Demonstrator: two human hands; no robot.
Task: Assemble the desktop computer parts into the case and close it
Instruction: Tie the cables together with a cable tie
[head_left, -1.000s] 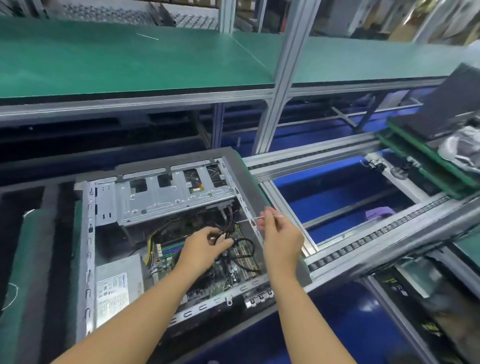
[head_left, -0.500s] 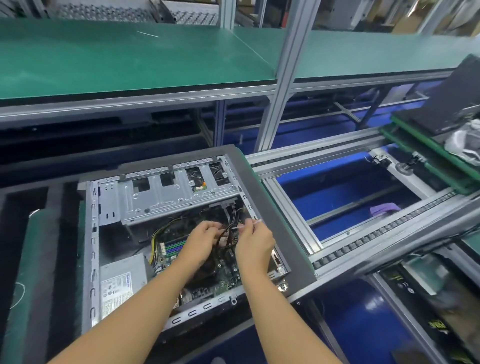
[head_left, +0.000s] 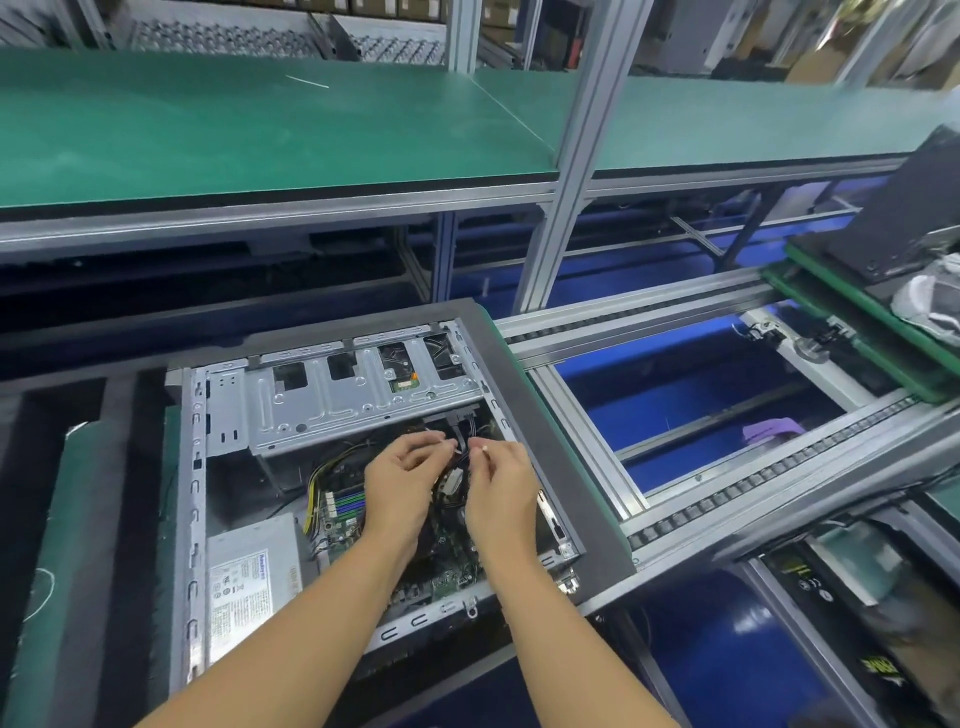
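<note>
One cable bundle (head_left: 462, 464) (inside case (head_left: 193, 493)) | left hand (head_left: 400, 491) grips it | right hand (head_left: 503, 496) beside, pinching maybe tie (head_left: 482, 451)

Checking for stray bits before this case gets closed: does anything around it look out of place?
Two strays: a thin white strip lies alone on the green shelf, and a purple scrap sits between the conveyor rails, right of the case. Inside the case nothing looks askew.

Computer case (head_left: 193, 499) lies on a grey conveyor pallet (head_left: 550, 441).
</note>
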